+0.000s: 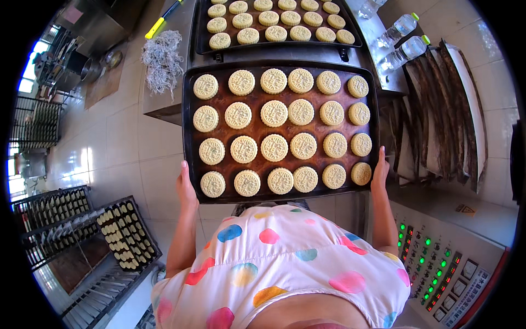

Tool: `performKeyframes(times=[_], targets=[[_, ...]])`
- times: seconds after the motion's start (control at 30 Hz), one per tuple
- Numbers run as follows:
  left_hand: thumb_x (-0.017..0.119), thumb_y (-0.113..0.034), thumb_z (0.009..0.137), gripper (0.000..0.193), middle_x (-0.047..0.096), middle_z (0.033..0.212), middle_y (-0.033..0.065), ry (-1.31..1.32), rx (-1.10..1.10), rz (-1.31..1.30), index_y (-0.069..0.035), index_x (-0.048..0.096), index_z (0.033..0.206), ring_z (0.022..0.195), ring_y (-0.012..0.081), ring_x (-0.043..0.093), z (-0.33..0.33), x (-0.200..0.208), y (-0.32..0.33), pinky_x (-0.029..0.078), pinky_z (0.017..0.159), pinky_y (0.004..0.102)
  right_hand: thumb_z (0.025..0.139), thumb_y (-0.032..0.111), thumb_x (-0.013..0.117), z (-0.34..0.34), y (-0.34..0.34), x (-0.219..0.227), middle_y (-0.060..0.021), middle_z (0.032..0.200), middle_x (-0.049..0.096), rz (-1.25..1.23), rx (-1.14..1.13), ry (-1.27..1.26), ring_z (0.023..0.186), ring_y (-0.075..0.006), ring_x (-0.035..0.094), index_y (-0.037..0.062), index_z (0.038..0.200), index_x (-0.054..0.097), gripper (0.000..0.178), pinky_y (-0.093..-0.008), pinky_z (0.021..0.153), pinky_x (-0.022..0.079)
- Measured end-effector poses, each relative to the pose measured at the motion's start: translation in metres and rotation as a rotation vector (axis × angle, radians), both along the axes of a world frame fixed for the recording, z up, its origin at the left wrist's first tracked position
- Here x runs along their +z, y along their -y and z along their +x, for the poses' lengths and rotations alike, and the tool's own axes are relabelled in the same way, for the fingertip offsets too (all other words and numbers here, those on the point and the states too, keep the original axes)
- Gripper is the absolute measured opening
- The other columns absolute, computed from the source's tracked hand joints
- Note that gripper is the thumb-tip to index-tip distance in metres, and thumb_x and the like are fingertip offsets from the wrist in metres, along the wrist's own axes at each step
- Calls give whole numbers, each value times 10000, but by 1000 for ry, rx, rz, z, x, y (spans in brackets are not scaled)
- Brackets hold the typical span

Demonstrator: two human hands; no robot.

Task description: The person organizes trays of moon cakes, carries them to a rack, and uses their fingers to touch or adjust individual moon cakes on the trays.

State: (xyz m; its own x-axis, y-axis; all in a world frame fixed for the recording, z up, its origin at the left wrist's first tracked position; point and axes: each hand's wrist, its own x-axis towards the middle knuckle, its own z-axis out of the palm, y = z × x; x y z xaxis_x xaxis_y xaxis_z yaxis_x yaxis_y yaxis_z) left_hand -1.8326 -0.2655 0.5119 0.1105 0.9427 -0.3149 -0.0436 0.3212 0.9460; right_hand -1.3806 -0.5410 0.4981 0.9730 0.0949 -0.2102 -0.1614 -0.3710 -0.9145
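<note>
Between my hands is a dark baking tray (pixel 230 198) with rows of pale, round, stamped mooncakes (pixel 274 113) on its browned surface. My left hand (pixel 187 186) grips the tray's left edge near the front corner, its thumb along the rim. On the opposite edge my right hand (pixel 379 169) holds on in the same way. The fingers under the tray are hidden on both sides. Just beyond, a second tray (pixel 205 44) of similar mooncakes rests on a metal surface, close to the far rim of the held one.
A grey stringy bundle (pixel 163 61) and a yellow-handled tool (pixel 155 27) lie at far left. Clear bottles (pixel 402 52) are at far right, above stacked dark-edged sheets (pixel 438 109). A control panel (pixel 438 263) with green lights stands right. Racks with a loaded tray (pixel 127 234) stand left.
</note>
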Motion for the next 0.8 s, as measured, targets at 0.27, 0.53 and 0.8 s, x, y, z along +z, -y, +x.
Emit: performKeyframes(times=[0.27,0.53,0.8], targets=[[526,-478,882,628,583,1131,154,-140,-17,-23,98,530,1134,1022,182,555,-15,-29,-12,412,912,292,857,523,533,9,-4,15,-153,1038,608,-65,116,-29,927,-195,522,-125,1063,579,681,-317,848,394],[452,-506,904,604,553,1213,119,345,-206,-414,-8,478,1244,1093,225,549,-20,-20,-1,429,955,351,862,525,525,36,4,-16,-186,1083,600,-206,144,-52,1008,-233,547,-101,1121,566,679,-320,899,391],[501,-511,880,632,589,1142,125,143,-17,-294,41,507,1186,1015,214,584,-8,-35,9,460,909,349,878,427,532,29,-2,-19,-187,1144,589,-426,311,327,1074,-303,560,-36,1154,547,539,-345,902,420]])
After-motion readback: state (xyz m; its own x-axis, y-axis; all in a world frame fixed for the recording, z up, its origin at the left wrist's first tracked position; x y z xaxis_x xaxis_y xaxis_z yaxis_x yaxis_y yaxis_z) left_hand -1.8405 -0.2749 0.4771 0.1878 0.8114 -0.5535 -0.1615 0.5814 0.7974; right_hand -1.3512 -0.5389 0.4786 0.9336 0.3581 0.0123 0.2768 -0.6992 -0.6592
